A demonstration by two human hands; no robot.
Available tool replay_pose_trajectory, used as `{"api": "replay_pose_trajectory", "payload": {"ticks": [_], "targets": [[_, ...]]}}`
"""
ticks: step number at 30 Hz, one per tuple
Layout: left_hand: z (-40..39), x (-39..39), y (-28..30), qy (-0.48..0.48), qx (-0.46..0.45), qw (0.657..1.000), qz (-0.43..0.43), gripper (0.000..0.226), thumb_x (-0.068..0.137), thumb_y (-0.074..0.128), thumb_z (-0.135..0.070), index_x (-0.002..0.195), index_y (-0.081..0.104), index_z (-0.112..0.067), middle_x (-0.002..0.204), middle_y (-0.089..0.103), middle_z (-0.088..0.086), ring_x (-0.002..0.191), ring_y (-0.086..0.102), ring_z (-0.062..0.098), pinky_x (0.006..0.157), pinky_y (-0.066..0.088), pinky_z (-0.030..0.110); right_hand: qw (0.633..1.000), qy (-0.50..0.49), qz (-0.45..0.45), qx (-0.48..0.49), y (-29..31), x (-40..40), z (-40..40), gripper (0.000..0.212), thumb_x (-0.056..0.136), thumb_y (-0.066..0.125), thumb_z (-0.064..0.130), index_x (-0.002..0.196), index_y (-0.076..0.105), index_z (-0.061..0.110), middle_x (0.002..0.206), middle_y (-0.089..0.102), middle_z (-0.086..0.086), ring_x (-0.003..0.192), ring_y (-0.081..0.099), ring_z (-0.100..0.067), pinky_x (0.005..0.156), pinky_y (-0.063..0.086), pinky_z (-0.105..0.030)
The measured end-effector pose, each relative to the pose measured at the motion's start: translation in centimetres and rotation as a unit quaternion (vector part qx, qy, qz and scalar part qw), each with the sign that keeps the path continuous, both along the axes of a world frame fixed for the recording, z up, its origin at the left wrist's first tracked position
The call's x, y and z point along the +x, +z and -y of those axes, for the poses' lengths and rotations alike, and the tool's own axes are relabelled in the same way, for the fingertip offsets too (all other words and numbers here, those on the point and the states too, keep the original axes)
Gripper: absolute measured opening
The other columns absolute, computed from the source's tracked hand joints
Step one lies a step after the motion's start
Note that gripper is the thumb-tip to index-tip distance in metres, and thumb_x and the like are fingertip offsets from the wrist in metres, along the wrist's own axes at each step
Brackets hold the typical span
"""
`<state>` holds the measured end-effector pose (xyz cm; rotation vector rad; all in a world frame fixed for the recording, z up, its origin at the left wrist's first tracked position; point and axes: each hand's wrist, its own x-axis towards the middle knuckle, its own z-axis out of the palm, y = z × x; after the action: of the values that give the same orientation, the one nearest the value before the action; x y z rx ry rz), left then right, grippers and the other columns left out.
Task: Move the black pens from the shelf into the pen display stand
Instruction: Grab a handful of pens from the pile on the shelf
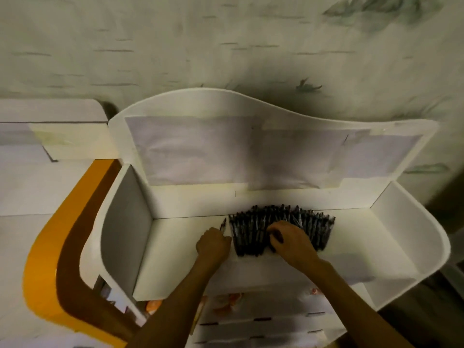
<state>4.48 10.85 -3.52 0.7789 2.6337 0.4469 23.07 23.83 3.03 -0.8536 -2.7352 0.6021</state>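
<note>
Background: you face a pale wall (226, 46) with faint grey-green streaks and leaf marks.
Shelf: a white shelf (401, 237) with a curved back panel and side walls sits below it; taped paper sheets (200, 151) cover the back panel.
Beside it: an orange and brown curved band (50, 259) runs down the left; a second white unit (50, 136) stands at upper left.
Black pens: a dense row of black pens (251, 234) lies side by side on the shelf floor, near its middle, tips toward the back.
Left hand: your left hand (213, 244) is at the row's left end, fingers curled, pinching one dark pen (223, 224) just apart from the row.
Right hand: your right hand (291, 242) rests on the row, fingers bent down among the pens; whether it grips any, you cannot tell.
Hidden: your right hand covers part of the row.
Below: blurred white tiers with dark slots (263, 320) and orange patches (153, 305); contents unreadable.
</note>
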Motion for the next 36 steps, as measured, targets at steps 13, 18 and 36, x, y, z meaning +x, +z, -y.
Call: {"api": "replay_pose_trajectory", "payload": {"ticks": [13, 18, 36], "targets": [[-1.7, 0.7, -0.5, 0.06, 0.111, 0.99, 0.065, 0.042, 0.098, 0.054, -0.049, 0.095, 0.057, -0.007, 0.1, 0.069, 0.013, 0.076, 0.058, 0.021, 0.064, 0.044, 0.028, 0.999, 0.033, -0.028, -0.016, -0.7, 0.3, -2.1, 0.02, 0.097, 0.057, 0.02, 0.114, 0.068, 0.018, 0.112, 0.064, 0.001, 0.097, 0.061, -0.018, 0.084, 0.048, -0.027], [-1.9, 0.5, 0.3, 0.07, 0.048, 0.996, 0.031, 0.045, 0.086, 0.063, -0.059, 0.094, 0.058, -0.015, 0.086, 0.057, 0.001, 0.076, 0.054, 0.018, 0.061, 0.04, 0.026, 0.999, 0.029, -0.031, -0.014, -1.2, 0.7, -2.5, 0.02, 0.097, 0.057, 0.021, 0.114, 0.068, 0.02, 0.109, 0.064, 0.002, 0.096, 0.06, -0.016, 0.084, 0.048, -0.026], [-2.3, 0.9, 0.0, 0.125, 0.108, 0.984, 0.068, 0.047, 0.086, 0.064, -0.057, 0.095, 0.06, -0.012, 0.079, 0.061, -0.001, 0.065, 0.054, 0.011, 0.049, 0.036, 0.022, 0.997, 0.05, -0.056, -0.014, -0.9, 0.6, -3.7, 0.02, 0.097, 0.056, 0.018, 0.114, 0.067, 0.019, 0.108, 0.062, 0.003, 0.087, 0.055, -0.009, 0.079, 0.047, -0.023]]}}
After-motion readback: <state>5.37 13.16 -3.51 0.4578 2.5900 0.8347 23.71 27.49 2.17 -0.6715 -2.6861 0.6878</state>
